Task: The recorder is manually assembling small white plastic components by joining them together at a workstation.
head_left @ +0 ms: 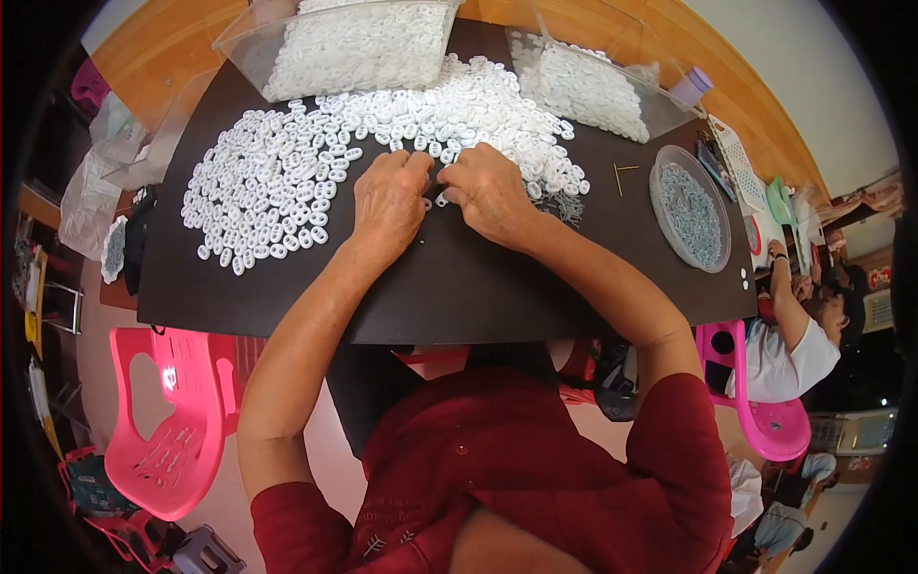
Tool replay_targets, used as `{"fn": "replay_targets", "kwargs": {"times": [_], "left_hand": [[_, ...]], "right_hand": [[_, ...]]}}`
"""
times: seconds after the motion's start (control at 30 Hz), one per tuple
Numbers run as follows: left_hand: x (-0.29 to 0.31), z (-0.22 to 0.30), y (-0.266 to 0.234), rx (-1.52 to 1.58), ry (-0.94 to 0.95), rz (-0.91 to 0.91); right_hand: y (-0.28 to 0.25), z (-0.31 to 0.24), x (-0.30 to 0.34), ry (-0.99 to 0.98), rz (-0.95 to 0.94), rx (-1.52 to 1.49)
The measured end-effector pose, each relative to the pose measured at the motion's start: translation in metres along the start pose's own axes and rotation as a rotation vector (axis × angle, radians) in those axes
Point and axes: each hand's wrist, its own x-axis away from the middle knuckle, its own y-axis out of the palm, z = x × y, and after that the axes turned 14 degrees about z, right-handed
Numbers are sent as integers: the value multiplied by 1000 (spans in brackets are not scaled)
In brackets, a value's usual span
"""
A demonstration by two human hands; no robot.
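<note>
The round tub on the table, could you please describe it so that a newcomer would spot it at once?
On the dark table, look well to the right of the person's right hand, near the table's right edge. A round, translucent tub sits there. Unlike the straight-sided clear bins farther back, which hold white pieces, it holds small grey pieces.

The left hand [390, 199] and right hand [488, 191] were close together, fingers curled, over a dark table [574, 297], and whatever lay between their fingertips was hidden. A heap of white oval pieces [478, 105] lay just beyond, spreading left. Two clear tubs [246, 69] stood at the far side, a round bowl [724, 215] of grey pins [690, 218] at the right.
</note>
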Motion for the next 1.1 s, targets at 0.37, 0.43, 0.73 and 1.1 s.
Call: {"fn": "replay_targets", "kwargs": {"times": [0.37,0.43,0.73,1.1], "left_hand": [[11,10,-17,-6,46,132],[15,21,-16,-23,78,109],[11,25,3,-130,234,-27],[15,34,0,-216,351,-25]], "right_hand": [[-7,-6,0,-169,-74,0],[-14,-8,1,-161,-70,-8],[-62,1,7,41,114,24],[-64,12,26,29,68,81]]}}
